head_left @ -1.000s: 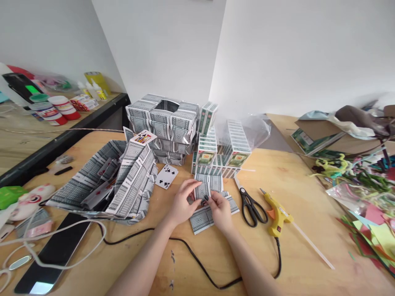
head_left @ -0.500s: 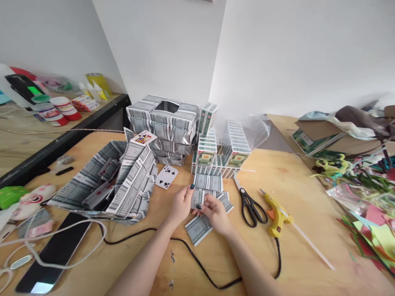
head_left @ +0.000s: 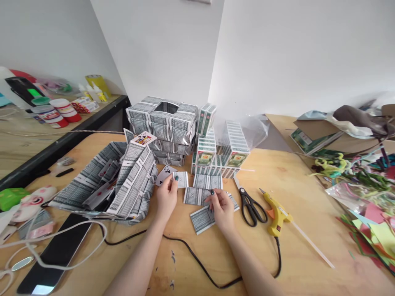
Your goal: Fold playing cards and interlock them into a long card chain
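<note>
In the head view, my left hand (head_left: 166,195) pinches a folded playing card (head_left: 181,179) with a grey patterned back, over a face-up club card (head_left: 164,174). My right hand (head_left: 222,207) has its fingers curled and pressed together on a grey-backed card (head_left: 197,196) lying on the table. Its fingertips partly cover that card. Another pair of folded cards (head_left: 210,181) lies just beyond. Below the right hand's fingers is one more patterned card (head_left: 202,220), partly hidden by the hand.
To the left stands an open basket made of folded cards (head_left: 132,181), with a card-built box (head_left: 163,123) behind. Card packs (head_left: 236,152) are stacked at the back. Black scissors (head_left: 251,207) and a yellow glue gun (head_left: 279,218) lie right; its black cord (head_left: 197,257) crosses the table.
My hands have moved apart. The left went left with a folded card in its fingers. The lower card under my right hand has shifted up and to the right.
</note>
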A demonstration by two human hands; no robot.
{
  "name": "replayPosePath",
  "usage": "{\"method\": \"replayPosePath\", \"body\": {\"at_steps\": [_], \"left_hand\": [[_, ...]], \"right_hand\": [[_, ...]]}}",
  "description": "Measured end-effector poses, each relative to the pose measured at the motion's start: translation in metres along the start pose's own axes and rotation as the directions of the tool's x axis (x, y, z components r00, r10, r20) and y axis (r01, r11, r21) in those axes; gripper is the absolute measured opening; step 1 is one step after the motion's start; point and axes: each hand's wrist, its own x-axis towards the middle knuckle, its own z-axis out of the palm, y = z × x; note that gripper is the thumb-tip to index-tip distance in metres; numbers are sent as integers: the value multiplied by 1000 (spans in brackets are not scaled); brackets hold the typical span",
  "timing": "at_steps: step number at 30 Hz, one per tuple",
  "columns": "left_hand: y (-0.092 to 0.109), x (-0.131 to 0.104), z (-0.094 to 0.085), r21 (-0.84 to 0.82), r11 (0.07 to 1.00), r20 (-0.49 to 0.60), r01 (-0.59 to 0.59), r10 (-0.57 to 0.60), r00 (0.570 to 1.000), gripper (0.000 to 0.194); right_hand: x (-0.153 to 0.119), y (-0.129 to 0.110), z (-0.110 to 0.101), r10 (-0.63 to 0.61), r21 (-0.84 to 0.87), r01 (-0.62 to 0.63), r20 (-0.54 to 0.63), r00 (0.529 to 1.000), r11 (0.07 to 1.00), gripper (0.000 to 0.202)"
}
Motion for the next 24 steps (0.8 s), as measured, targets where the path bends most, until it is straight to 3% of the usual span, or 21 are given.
{"method": "replayPosePath", "body": {"at_steps": [2,6,13,17,21,24], "left_hand": [[-3,3,-1,136,990,-17,-36,39,999,36],[-3,0,0,362,925,99,-120,90,991,35],[-1,-4,-3,471,867,69,-163,148,987,35],[5,-6,-8,612,765,67,-199,201,977,33],[11,-4,-14,716,649,31,-257,339,940,27],[5,1,-16,706,629,45,-326,420,907,28]], "right_hand": [[-1,-1,-2,-51,-112,47,-26,998,993,29],[-3,-4,-3,-92,-239,104,60,994,965,39],[-3,-3,-2,-95,-296,129,128,987,946,37],[-3,-3,-2,-109,-322,153,151,983,935,36],[-3,-4,-2,-118,-337,167,162,980,927,35],[-3,-4,-2,-123,-354,175,165,979,919,34]]}}
